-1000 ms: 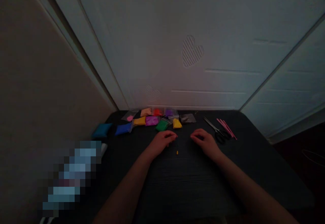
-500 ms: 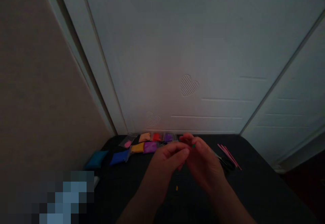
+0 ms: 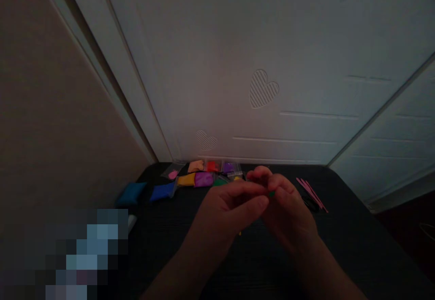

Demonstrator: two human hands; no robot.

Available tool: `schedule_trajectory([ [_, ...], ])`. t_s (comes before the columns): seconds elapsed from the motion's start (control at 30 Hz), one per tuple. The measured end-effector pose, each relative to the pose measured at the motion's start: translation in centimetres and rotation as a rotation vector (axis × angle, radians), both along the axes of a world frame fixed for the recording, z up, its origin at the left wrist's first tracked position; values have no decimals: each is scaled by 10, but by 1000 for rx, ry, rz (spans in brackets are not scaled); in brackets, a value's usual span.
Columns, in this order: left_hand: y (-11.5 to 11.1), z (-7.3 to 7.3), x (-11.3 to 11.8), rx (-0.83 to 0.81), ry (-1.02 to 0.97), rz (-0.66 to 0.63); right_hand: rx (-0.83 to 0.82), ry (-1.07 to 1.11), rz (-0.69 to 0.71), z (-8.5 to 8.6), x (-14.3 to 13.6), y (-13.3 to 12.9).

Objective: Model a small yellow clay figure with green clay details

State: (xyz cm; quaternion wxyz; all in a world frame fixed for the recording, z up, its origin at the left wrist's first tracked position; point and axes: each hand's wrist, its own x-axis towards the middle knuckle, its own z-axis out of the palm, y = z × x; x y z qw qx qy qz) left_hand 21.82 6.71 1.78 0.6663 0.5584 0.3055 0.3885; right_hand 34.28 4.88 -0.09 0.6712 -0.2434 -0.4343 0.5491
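Note:
A tiny green piece of what looks like modelling clay (image 3: 272,194) shows between the fingertips of my two hands, above the dark table. My right hand (image 3: 288,209) has its thumb and index finger pinched on this piece, the other fingers curled behind. My left hand (image 3: 226,216) meets it from the left, thumb and index finger closed in a pinch. Whatever lies between the left fingertips is hidden. Below the hands, a small yellow-orange bit (image 3: 239,233) lies on the table, partly covered by my left hand.
Clay packets line the back: blue (image 3: 163,191), teal (image 3: 132,193), yellow (image 3: 186,180), magenta (image 3: 204,179), peach (image 3: 196,166), red (image 3: 213,166) and purple (image 3: 229,167). Pink sticks (image 3: 311,193) and a dark-handled tool (image 3: 311,203) lie right. A white panelled surface (image 3: 210,64) rises behind the table.
Both hands have shifted slightly right and appear larger, still together around the green piece. The view has tilted down, and a green packet behind my left hand now shows more.

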Motion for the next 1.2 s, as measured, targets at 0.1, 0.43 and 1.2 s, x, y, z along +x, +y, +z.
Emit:
schedule_trajectory([
  [0.1, -1, 0, 0, -24, -61, -38, 9, -3, 9, 0, -1, -1],
  [0.43, -4, 3, 3, -75, -116, -6, 30, -38, -5, -1, -2, -1],
  [1.2, -14, 13, -15, 1452, 472, 507, 471, -771, -491, 23, 20, -28],
])
